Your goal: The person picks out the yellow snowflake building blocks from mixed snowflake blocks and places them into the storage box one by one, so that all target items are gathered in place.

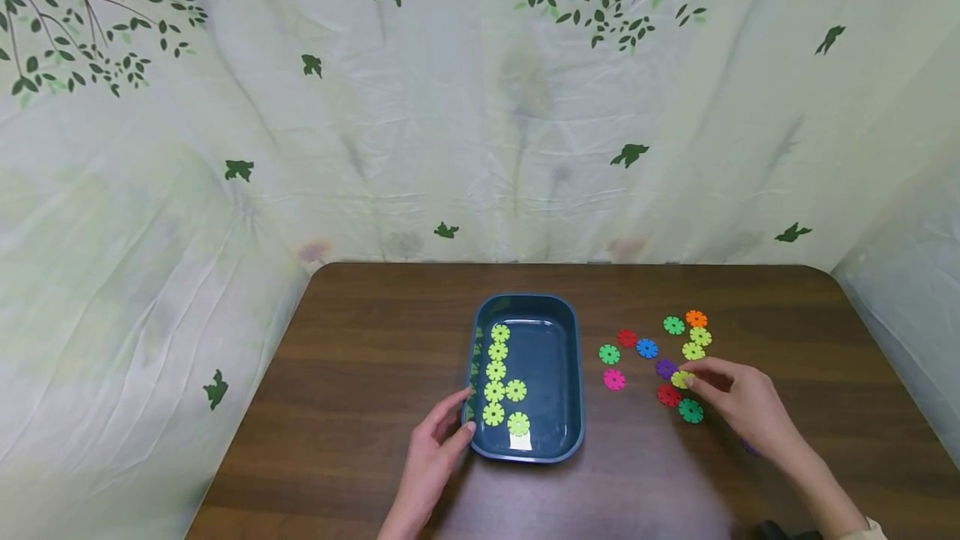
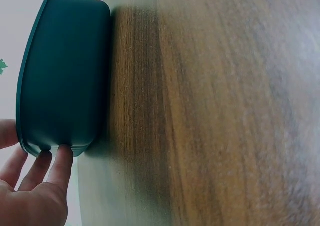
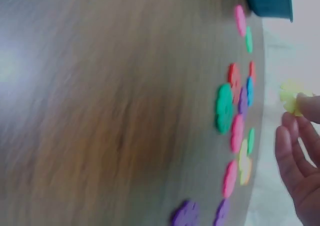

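Observation:
My right hand (image 1: pixel 744 408) pinches a yellow-green flower-shaped disc (image 1: pixel 682 379) between thumb and fingertips. In the right wrist view that disc (image 3: pixel 289 94) is raised above the table. Below and around it lie loose notched discs, among them a purple disc (image 1: pixel 665 368), a red disc (image 1: pixel 669 395) and a green disc (image 1: pixel 691 411). My left hand (image 1: pixel 429 461) holds the near left side of a dark blue tray (image 1: pixel 553 407), thumb at the rim. The left wrist view shows fingers (image 2: pixel 62 166) against the tray's outer wall. Inside the tray lie several yellow-green discs (image 1: pixel 496 371), mostly in a column along its left side.
Left of the right hand's group are a pink disc (image 1: pixel 614 380), a blue disc (image 1: pixel 647 348) and others. Farther back lies an orange disc (image 1: pixel 696 319). The brown wooden table (image 1: pixel 375 340) ends at a leaf-patterned cloth (image 1: pixel 465 107). A dark object (image 1: pixel 783 532) shows at the front edge.

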